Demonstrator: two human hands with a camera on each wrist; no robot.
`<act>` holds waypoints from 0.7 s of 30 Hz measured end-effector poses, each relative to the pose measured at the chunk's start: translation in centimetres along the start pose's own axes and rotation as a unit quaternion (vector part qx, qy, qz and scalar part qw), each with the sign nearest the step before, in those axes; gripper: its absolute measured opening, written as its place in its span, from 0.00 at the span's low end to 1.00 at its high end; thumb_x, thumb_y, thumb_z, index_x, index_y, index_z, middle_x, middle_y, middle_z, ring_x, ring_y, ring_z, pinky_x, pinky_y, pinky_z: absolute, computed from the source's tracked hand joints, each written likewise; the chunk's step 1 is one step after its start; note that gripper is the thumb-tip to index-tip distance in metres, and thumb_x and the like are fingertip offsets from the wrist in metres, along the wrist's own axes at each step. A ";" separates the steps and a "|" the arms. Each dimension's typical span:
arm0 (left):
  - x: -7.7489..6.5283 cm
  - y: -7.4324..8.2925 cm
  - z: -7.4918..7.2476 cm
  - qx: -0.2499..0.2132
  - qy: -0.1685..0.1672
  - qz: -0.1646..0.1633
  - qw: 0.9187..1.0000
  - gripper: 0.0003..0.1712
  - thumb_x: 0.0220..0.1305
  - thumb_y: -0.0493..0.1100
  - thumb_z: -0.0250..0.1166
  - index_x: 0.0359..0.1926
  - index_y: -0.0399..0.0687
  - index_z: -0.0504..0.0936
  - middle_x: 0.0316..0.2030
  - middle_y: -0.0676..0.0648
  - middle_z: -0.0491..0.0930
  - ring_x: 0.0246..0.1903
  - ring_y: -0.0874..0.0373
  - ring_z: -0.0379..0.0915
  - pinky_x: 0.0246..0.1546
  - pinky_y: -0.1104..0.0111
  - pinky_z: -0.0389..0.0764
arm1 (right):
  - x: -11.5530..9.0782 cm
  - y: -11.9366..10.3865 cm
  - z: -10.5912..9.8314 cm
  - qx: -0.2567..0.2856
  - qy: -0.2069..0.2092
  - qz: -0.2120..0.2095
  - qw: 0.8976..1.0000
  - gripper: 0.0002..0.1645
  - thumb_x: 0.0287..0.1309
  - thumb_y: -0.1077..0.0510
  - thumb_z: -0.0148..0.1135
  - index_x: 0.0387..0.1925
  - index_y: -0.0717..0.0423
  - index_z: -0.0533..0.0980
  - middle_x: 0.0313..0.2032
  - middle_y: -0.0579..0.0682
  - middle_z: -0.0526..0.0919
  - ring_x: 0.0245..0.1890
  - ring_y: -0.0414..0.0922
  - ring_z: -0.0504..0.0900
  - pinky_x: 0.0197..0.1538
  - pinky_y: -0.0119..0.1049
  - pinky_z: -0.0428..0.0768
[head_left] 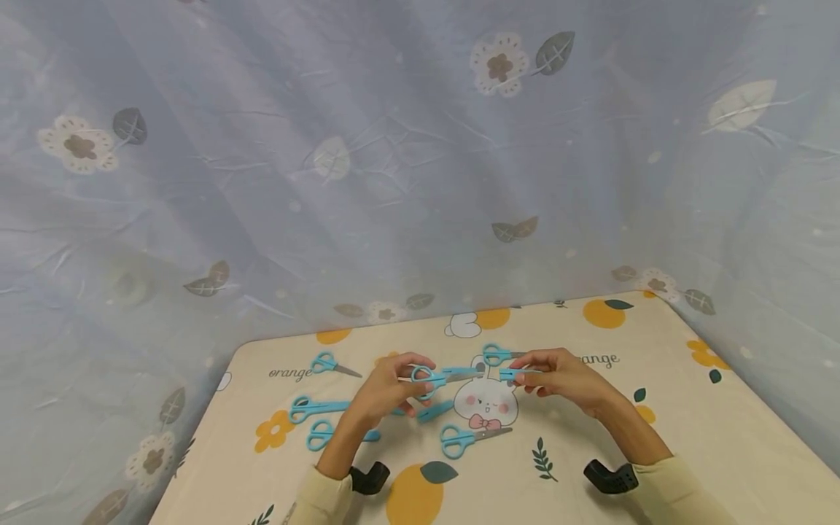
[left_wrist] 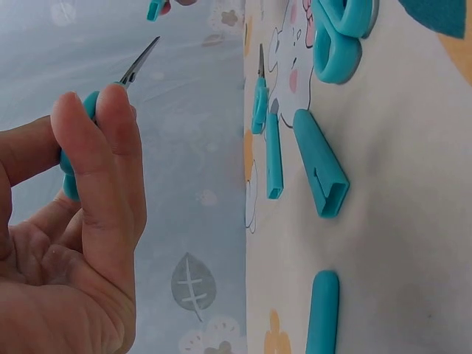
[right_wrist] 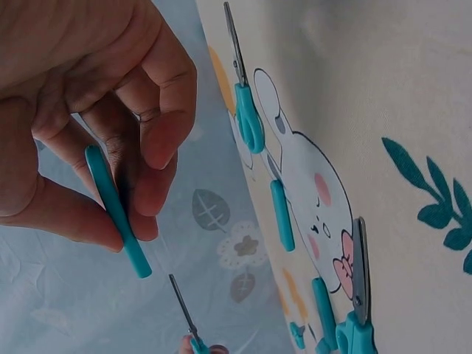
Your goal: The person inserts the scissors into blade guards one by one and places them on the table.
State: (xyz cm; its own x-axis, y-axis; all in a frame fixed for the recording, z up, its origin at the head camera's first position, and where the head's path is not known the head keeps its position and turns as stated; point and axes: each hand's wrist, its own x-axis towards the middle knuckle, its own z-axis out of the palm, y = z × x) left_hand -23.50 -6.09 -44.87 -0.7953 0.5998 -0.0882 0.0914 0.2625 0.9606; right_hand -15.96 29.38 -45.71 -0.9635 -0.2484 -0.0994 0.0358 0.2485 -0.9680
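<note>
My left hand [head_left: 383, 386] grips a small pair of scissors [head_left: 428, 379] by its light-blue handles, bare metal blades pointing right. Opposite it, my right hand [head_left: 561, 375] pinches a light-blue blade cover [right_wrist: 118, 210] between thumb and fingers. A short gap separates the blade tips from the cover. Both hands are raised above the table. Beneath them lie two loose blade covers [left_wrist: 321, 166]. Bare-bladed scissors [head_left: 457, 441] lie in front, and another uncovered pair [head_left: 494, 355] is behind the right hand.
Left of my left forearm are two scissors with covered blades [head_left: 308, 410], partly hidden by the arm. An uncovered pair [head_left: 324, 362] lies farther back. The patterned tablecloth [head_left: 512, 481] ends at a pale blue curtain [head_left: 407, 219] behind and at both sides.
</note>
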 end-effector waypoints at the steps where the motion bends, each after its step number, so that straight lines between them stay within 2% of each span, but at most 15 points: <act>1: 0.0 0.0 0.0 0.001 -0.001 0.002 1.000 0.20 0.72 0.39 0.71 0.63 0.44 0.83 0.45 0.43 0.81 0.37 0.48 0.92 0.26 0.66 0.88 | 0.0 0.0 0.0 0.001 -0.001 -0.001 1.000 0.26 0.73 0.54 0.69 0.63 0.67 0.79 0.46 0.56 0.92 0.42 0.46 0.85 0.45 0.40 0.86; 6: 0.2 0.0 0.2 0.002 -0.004 0.007 1.000 0.20 0.72 0.38 0.71 0.63 0.44 0.83 0.43 0.45 0.81 0.37 0.49 0.92 0.27 0.62 0.89 | 0.3 -0.1 0.4 0.003 -0.002 -0.006 1.000 0.25 0.73 0.54 0.69 0.63 0.67 0.79 0.47 0.57 0.91 0.42 0.46 0.85 0.46 0.40 0.86; 15: 0.3 0.0 0.2 0.000 -0.010 0.014 1.000 0.20 0.72 0.39 0.71 0.62 0.43 0.83 0.42 0.45 0.81 0.36 0.50 0.92 0.25 0.67 0.87 | 0.8 -0.3 1.1 -0.003 -0.011 -0.021 1.000 0.25 0.73 0.55 0.69 0.62 0.68 0.79 0.45 0.54 0.91 0.42 0.50 0.85 0.46 0.39 0.86; 21: 0.3 0.2 0.1 -0.001 -0.012 0.013 1.000 0.20 0.72 0.39 0.71 0.62 0.43 0.83 0.43 0.44 0.81 0.36 0.47 0.92 0.27 0.62 0.90 | 1.1 -0.6 1.4 -0.010 -0.012 -0.019 1.000 0.24 0.72 0.54 0.70 0.61 0.67 0.80 0.44 0.54 0.90 0.40 0.52 0.85 0.46 0.41 0.86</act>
State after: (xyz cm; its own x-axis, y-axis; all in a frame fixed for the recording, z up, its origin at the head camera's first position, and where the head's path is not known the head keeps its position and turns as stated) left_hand -23.60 -5.77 -44.72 -0.7781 0.6243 -0.0689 0.1113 0.2450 0.9631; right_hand -16.67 27.62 -45.61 -0.9575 -0.2804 -0.0682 -0.0062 0.2563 -0.9666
